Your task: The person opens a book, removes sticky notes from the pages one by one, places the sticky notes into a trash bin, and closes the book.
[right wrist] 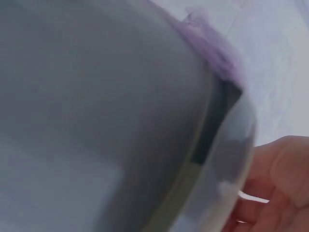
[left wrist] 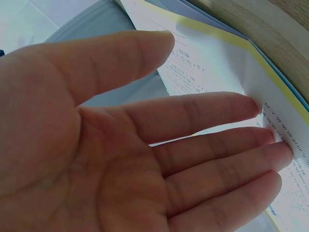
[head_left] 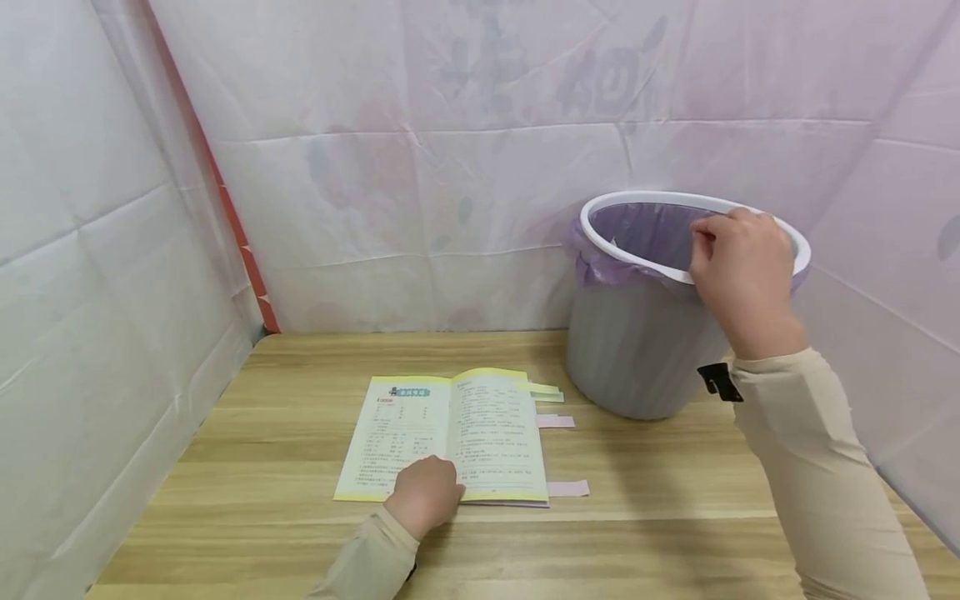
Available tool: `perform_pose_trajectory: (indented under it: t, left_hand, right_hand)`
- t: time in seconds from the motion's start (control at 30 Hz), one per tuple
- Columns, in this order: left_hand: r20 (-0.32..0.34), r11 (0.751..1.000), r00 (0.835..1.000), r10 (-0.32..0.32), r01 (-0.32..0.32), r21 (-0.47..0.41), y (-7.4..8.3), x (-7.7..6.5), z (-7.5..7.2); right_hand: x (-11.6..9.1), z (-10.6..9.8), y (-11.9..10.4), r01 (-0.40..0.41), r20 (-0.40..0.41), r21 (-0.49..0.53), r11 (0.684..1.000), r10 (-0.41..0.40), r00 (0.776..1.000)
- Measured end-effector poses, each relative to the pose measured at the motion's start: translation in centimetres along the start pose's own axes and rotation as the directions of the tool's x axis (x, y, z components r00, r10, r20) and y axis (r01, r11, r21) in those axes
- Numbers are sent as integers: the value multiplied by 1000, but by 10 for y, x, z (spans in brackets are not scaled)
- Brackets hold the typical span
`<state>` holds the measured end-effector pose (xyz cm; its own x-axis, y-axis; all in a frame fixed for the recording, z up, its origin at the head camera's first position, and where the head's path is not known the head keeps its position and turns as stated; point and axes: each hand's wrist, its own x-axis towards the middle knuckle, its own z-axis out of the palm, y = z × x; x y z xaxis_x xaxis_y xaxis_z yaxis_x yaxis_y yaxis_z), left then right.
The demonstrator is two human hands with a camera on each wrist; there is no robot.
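Note:
An open booklet [head_left: 491, 433] with yellow-edged printed pages lies on the wooden table. My left hand [head_left: 426, 493] rests on its lower middle; in the left wrist view the fingers [left wrist: 193, 113] are extended, with their tips on the page near the fold. Colored paper tabs stick out from the booklet's right edge, including a yellow one [head_left: 543, 388] and a pink one [head_left: 567, 488]. Over the mouth of a gray trash bin [head_left: 637, 350] is my right hand [head_left: 746, 275], its fingers bent downward. The bin's rim hides the fingertips in the right wrist view, so I cannot tell whether they hold anything.
A purple bag [head_left: 600, 262] lines the bin under its white rim ring [head_left: 637, 197]. The bin stands at the table's back right, beside the booklet. Pale printed cloth [head_left: 450, 208] hangs behind the wooden table [head_left: 255, 467] and along both sides.

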<state>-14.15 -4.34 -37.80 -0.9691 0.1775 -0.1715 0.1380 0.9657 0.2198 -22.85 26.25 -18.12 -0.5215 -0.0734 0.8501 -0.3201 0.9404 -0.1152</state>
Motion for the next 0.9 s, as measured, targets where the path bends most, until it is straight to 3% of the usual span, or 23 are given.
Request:
perform_pose_trajectory:
  t: [0.1, 0.17, 0.23, 0.33, 0.43, 0.53, 0.67, 0.77, 0.9]
  left_hand:
    - [5, 1000, 1000, 4, -4, -4, -1, 0, 2]
    - [2, 1000, 1000, 11, -11, -2, 0, 1, 2]
    - [-4, 1000, 1000, 16, -16, -1, 1, 2, 3]
    - [-11, 1000, 1000, 17, -17, 7, 3, 3, 2]
    - [-11, 1000, 1000, 12, -12, 11, 5, 3, 3]
    - [-6, 1000, 1000, 2, -2, 11, 7, 2, 4]
    - [-13, 1000, 1000, -5, 5, 14, 9, 0, 4]
    - [-21, 1000, 1000, -1, 2, 15, 9, 0, 3]
    - [-27, 1000, 1000, -2, 2, 16, 8, 0, 3]
  right_hand:
    - [-5, 0, -12, 157, -92, 84, 984, -149, 985]
    - [-13, 1, -23, 308, -125, 154, 939, -291, 949]
    - [-24, 7, -33, 439, -120, 222, 871, -422, 899]
    - [-46, 29, -43, 542, -19, 328, 773, -569, 822]
    - [-73, 64, -42, 554, 118, 372, 744, -630, 767]
    - [-100, 99, -35, 515, 290, 336, 789, -607, 740]
    - [-128, 137, -29, 461, 469, 241, 854, -518, 715]
    - [-141, 157, -28, 423, 541, 185, 887, -452, 710]
    - [-148, 176, -31, 413, 564, 132, 901, -411, 716]
